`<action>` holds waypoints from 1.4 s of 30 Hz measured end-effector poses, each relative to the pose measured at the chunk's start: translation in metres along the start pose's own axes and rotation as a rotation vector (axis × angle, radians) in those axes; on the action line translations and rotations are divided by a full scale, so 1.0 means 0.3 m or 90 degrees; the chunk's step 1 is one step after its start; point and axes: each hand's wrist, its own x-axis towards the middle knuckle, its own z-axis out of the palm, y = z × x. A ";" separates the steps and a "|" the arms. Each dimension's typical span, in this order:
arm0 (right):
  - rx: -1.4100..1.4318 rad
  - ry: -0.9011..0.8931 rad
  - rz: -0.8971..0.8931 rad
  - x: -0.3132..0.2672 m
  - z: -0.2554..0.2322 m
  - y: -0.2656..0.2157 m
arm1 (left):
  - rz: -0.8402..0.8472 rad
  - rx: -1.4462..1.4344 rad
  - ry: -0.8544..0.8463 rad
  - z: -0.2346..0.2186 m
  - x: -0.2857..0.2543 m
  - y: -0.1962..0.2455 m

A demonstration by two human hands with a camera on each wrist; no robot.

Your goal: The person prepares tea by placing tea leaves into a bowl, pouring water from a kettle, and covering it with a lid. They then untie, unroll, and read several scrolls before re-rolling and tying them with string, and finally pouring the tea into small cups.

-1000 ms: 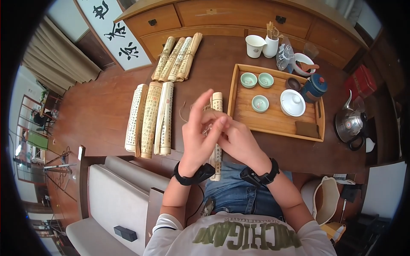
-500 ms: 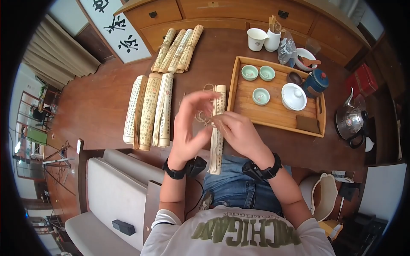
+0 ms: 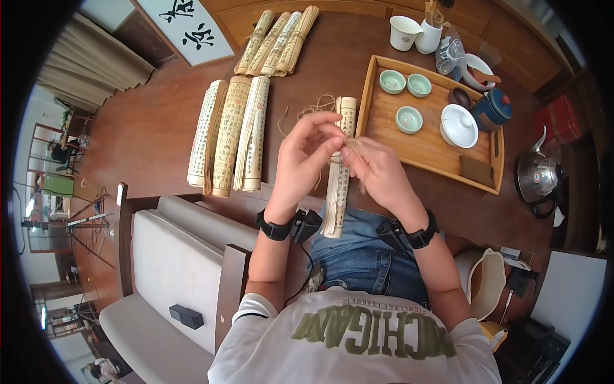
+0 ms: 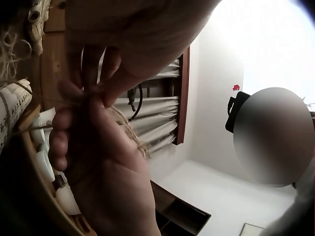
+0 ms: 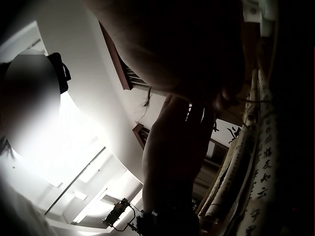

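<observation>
In the head view a rolled scroll of thin slips (image 3: 338,201) with dark writing lies upright over the table's near edge. Above its middle, both hands meet fingertip to fingertip. The left hand (image 3: 303,157) pinches the twine between thumb and fingertips. Curled fingers of the right hand (image 3: 382,171) grip tan twine, and an end of it hangs below them. In the left wrist view the twine (image 4: 129,129) runs across the right palm (image 4: 110,172). Loose loops of twine (image 3: 314,106) lie beside the scroll's far end.
To the left lie several more rolled scrolls (image 3: 254,137), in two groups. A wooden tray (image 3: 425,157) with green cups and a white lidded bowl (image 3: 459,126) stands at the right. Beyond it is a steel kettle (image 3: 536,171). White pitcher (image 3: 404,33) at the back.
The left hand, spread and apart from the right half a second ago, has come back to its fingertips and pinches the twine. The head view has shifted, so the table sits higher.
</observation>
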 end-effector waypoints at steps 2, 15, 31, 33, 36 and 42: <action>0.048 0.001 0.043 -0.002 0.000 0.030 | -0.016 -0.111 0.007 0.002 0.003 -0.002; 0.259 -0.100 0.120 -0.015 -0.060 0.054 | -0.026 -0.011 0.036 -0.086 -0.015 -0.015; -0.533 0.099 -0.255 0.004 -0.045 0.011 | -0.158 0.098 -0.136 -0.031 0.023 -0.036; -0.531 0.110 -0.271 0.011 -0.041 -0.001 | -0.166 0.075 -0.137 -0.033 0.029 -0.046; -0.472 0.121 -0.279 0.004 -0.034 -0.009 | -0.151 0.122 -0.142 -0.036 0.027 -0.053; -0.480 0.115 -0.188 -0.061 -0.042 0.018 | -0.052 0.385 -0.012 -0.044 0.001 -0.036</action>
